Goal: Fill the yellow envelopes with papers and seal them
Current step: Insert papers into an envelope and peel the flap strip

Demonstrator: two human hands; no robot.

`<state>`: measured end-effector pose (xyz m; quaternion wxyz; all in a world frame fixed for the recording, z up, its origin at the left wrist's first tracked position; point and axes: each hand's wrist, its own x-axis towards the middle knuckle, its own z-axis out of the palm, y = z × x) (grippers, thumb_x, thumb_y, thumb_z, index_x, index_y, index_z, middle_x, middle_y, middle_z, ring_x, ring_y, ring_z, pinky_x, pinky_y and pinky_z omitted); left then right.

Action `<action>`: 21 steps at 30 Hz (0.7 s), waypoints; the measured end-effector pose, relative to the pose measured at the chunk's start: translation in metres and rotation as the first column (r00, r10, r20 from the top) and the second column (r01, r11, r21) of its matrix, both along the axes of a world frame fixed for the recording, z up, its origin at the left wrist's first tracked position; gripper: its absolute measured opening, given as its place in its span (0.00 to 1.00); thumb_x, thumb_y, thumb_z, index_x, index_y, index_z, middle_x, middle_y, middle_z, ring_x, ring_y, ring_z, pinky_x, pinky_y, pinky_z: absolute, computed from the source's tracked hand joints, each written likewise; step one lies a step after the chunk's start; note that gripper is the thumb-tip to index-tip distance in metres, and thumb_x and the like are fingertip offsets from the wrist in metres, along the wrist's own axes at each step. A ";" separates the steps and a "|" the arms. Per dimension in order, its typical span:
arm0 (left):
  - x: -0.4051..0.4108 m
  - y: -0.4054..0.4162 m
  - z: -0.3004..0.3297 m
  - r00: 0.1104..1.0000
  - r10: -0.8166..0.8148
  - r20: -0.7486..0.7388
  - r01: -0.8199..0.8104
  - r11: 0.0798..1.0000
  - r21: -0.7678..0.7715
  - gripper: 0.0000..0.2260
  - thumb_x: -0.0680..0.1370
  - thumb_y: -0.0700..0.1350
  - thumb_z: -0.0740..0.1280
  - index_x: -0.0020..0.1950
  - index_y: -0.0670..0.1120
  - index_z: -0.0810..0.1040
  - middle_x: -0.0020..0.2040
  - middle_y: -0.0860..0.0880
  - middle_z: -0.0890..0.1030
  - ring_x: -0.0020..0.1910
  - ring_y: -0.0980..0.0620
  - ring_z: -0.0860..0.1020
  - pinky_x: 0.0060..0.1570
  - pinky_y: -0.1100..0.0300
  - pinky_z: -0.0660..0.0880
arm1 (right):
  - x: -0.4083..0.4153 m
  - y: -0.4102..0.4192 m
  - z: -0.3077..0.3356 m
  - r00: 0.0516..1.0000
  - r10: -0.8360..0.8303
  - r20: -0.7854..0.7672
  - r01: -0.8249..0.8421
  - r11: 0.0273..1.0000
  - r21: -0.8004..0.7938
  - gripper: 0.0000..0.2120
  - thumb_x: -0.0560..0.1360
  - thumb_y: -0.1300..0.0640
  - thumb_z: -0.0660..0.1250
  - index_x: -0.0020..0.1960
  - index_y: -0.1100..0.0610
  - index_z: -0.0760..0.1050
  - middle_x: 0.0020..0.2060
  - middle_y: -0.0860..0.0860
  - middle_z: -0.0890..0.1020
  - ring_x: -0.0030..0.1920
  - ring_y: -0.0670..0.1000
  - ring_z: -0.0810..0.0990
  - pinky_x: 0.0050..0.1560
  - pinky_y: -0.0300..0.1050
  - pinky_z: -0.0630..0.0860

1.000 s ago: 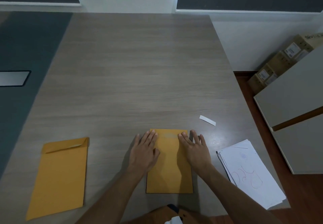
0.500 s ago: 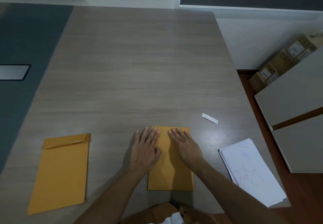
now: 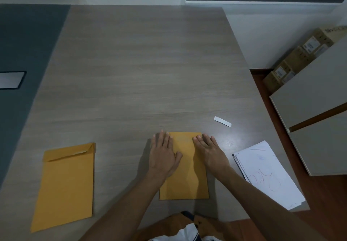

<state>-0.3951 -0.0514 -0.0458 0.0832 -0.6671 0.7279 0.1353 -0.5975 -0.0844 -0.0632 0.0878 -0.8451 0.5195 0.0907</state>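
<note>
- The centre envelope [image 3: 185,167] lies flat on the tabletop [image 3: 150,71] at the lower middle of the frame, flap end away from the person and apparently folded down.
- The left hand [image 3: 164,156] rests flat on the envelope's upper left part, fingers [image 3: 163,137] straight and close together, some reaching past the edge onto the tabletop.
- The right hand [image 3: 210,151] lies flat on the upper right part, its fingers straight and slightly spread near the flap corner. Neither hand grips anything; both press down.
- A second envelope [image 3: 65,184] lies at the lower left, well apart, its flap not pressed flat.
- The paper stack [image 3: 268,173] sits at the lower right, near the centre envelope but not touching it. A small white strip [image 3: 222,121] lies just above and right of the right hand, probably a peeled adhesive backing.
- Judged handling: the envelope is light, thin and flexible, stiffer if papers are inside; it should slide easily on the smooth tabletop, so flat pressure from both palms suits sealing better than pinching.
- To lift it, take a long side edge or a corner, where fingers can slip beneath; the flap crease may spring up if the glue has not held.
</note>
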 end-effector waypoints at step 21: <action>0.037 0.015 -0.016 0.999 -0.037 -0.038 0.037 0.999 -0.013 0.44 0.73 0.76 0.44 0.80 0.49 0.52 0.80 0.53 0.51 0.80 0.47 0.45 0.76 0.44 0.40 | 0.005 0.002 0.012 0.997 -0.074 -0.038 0.079 0.986 0.149 0.46 0.70 0.24 0.42 0.80 0.50 0.44 0.79 0.48 0.51 0.78 0.56 0.38 0.77 0.55 0.35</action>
